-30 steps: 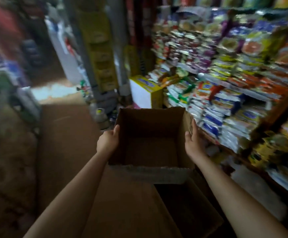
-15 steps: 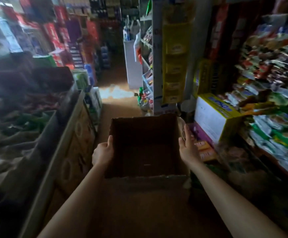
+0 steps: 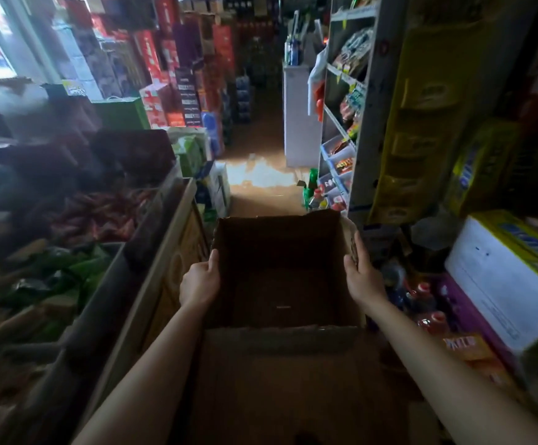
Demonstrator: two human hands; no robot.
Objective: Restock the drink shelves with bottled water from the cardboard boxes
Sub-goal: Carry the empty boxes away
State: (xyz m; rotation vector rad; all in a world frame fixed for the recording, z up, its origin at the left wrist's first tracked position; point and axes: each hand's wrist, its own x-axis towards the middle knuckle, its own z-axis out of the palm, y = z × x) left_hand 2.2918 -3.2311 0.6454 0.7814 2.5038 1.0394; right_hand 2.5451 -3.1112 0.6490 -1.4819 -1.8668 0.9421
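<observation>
1. We hold an open brown cardboard box (image 3: pixel 280 277) at frame centre, nothing visible inside.
2. Left hand (image 3: pixel 199 282) grips its left wall.
3. Right hand (image 3: pixel 362 277) grips its right wall.

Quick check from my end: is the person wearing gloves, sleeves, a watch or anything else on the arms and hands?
Nothing worn that shows. The left hand and right hand are bare, with no gloves, and I see no rings. Both forearms are bare up to the frame edge, with no sleeves, watch or bands in view.
</observation>
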